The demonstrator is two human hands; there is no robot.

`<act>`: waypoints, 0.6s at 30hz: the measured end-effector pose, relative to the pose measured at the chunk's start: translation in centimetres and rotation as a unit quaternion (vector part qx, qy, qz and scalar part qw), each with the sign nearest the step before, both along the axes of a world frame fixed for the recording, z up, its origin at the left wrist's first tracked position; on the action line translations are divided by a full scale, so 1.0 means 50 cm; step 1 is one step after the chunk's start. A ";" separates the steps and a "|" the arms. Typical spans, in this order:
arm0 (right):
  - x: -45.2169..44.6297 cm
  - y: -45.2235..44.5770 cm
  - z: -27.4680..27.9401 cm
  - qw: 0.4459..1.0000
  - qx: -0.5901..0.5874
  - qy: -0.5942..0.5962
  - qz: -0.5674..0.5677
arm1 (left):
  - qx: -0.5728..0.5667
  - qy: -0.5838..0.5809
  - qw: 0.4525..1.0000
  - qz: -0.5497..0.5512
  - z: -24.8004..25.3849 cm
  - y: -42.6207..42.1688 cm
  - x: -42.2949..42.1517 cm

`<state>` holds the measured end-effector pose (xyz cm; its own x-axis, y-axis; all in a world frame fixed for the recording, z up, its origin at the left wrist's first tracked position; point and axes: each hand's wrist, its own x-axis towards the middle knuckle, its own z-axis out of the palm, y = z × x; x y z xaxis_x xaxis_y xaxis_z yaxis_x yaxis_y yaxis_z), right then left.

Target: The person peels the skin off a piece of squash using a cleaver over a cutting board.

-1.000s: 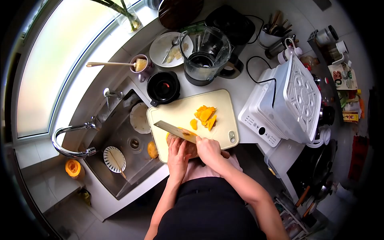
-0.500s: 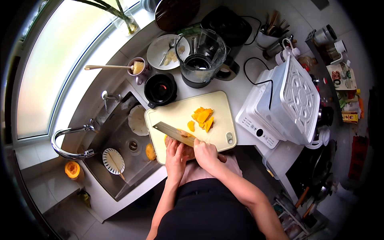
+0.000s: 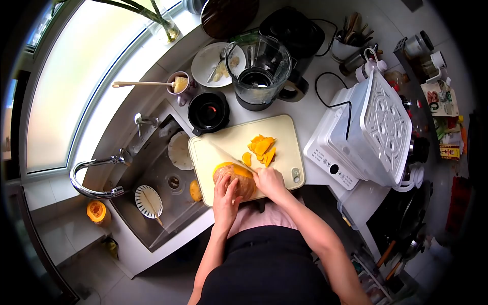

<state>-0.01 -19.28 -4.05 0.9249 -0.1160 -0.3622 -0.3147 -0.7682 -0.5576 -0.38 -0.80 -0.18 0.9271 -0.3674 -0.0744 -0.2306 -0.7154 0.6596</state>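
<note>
On the cream cutting board (image 3: 277,127) lies a piece of pumpkin (image 3: 246,187), tan rind up, with orange flesh along its far edge. My left hand (image 3: 226,199) grips its near left side, fingers curled over the rind. In my right hand (image 3: 271,183) is a kitchen knife (image 3: 234,159), its handle inside my fist. The blade points up and left, seen nearly edge-on and blurred, at the pumpkin's far side; whether it touches the flesh I cannot tell. Cut orange pumpkin pieces (image 3: 262,147) lie in a loose pile right of the blade.
Left of the board is the sink (image 3: 165,223) with a striped dish (image 3: 149,201) inside. A black bowl (image 3: 208,112), a glass blender jug (image 3: 259,86) and a white plate (image 3: 203,63) stand behind. To the right sits a white steamer (image 3: 373,122). Another cut pumpkin (image 3: 98,211) stands far left.
The knife has turned from showing its broad blade to nearly edge-on. More of the pumpkin's rind shows now, and my right hand has shifted slightly right. The whole view has moved a little.
</note>
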 end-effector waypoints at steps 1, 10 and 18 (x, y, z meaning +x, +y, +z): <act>0.004 -0.006 -0.005 1.000 0.002 0.001 0.002 | -0.003 0.011 1.000 -0.002 -0.001 0.003 -0.005; -0.032 -0.087 0.030 0.992 0.090 -0.020 -0.087 | -0.012 0.079 0.973 0.215 -0.054 -0.037 -0.036; -0.080 -0.096 0.037 0.986 0.127 -0.084 -0.065 | 0.062 0.054 0.990 0.115 -0.021 -0.044 0.043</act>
<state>-3.99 -24.10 -2.22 0.9576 -0.1631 -0.2375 -0.2881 -0.5561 -0.7796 1.78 -2.99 -1.22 0.9694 -0.1287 -0.2089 0.0154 -0.8179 0.5751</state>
